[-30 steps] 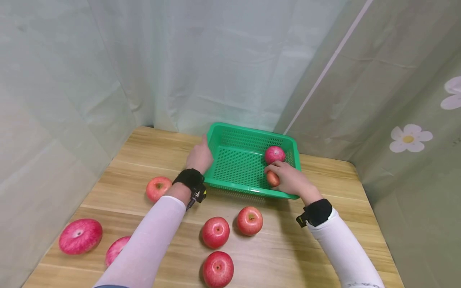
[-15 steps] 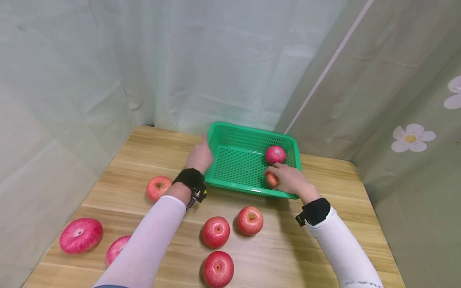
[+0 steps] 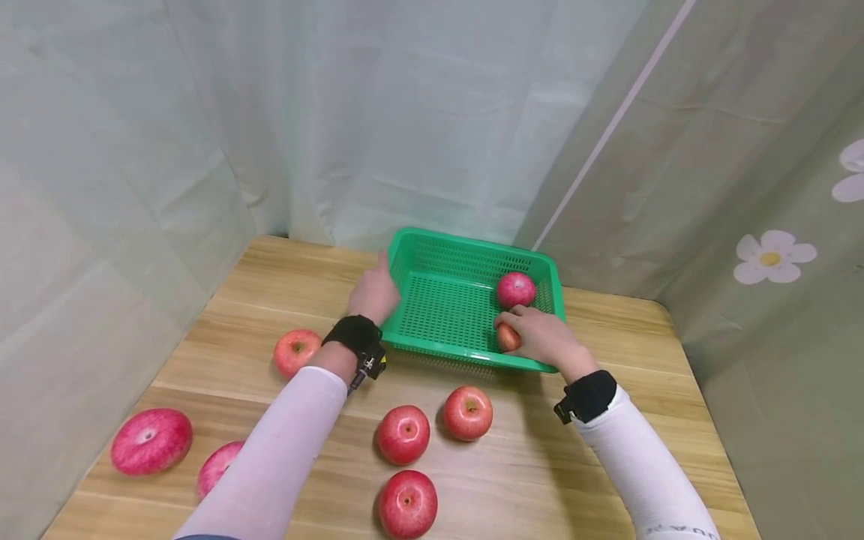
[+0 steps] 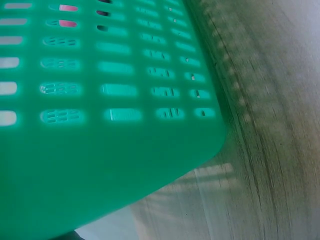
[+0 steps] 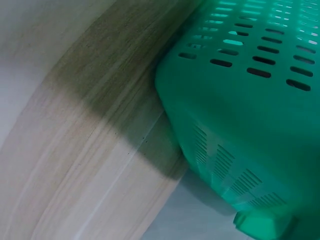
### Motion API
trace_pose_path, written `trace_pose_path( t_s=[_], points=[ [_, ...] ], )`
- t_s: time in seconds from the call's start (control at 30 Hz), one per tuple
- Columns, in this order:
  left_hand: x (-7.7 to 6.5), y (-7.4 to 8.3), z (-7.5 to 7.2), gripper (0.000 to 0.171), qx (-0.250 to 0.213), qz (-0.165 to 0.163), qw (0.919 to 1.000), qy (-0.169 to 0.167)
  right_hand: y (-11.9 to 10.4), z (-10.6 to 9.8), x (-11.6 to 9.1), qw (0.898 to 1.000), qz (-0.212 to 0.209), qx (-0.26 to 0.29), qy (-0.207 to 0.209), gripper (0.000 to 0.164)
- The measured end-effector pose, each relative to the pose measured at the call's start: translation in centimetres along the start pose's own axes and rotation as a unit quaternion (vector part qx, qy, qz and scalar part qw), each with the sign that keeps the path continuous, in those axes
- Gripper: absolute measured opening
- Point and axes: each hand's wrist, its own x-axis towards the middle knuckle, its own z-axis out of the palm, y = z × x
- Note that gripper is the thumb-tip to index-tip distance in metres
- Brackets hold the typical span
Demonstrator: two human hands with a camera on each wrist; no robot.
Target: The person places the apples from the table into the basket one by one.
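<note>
In the head view a green basket (image 3: 445, 349) sits at the back of the wooden table. Inside its right end, my right hand (image 3: 543, 335) grips a red apple (image 3: 508, 337), fingers over the top. Just behind lies a pinkish-red apple (image 3: 516, 289). My left hand (image 3: 374, 292) rests at the basket's left rim with one finger pointing forward; its other fingers are hidden. Neither wrist view shows a hand: the left wrist view has the slotted basket wall (image 4: 100, 160), and the right wrist view a lower corner of the basket (image 5: 220, 95).
In front of the basket stand three red apples (image 3: 469, 413). Farther left are another red apple (image 3: 295, 352) and a large pink-red apple (image 3: 151, 442). My left sleeve partly covers a pink apple (image 3: 217, 469). Pale curtains (image 3: 432, 135) close off the table's back and sides.
My right hand and the apple in it shift very slightly to the left within the basket. The left hand and the other apples stay put.
</note>
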Motion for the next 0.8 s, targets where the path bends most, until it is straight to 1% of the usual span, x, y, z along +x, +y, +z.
trace_pose_path(
  t_s=[0.37, 0.63, 0.8],
  points=[
    [0.03, -0.08, 0.07, 0.082, 0.001, 0.001, 1.0, -0.004, -0.15, -0.08, 0.0, 1.0, 0.005, -0.014, -0.014, 0.052],
    [-0.04, -0.06, -0.02, 0.081, -0.001, 0.002, 1.0, -0.004, -0.06, -0.02, 0.15, 1.0, 0.008, -0.02, -0.018, 0.048],
    [-0.07, -0.12, -0.08, 0.082, -0.001, 0.006, 1.0, -0.001, -0.15, -0.06, 0.26, 0.999, 0.01, -0.026, -0.021, 0.051]
  ],
)
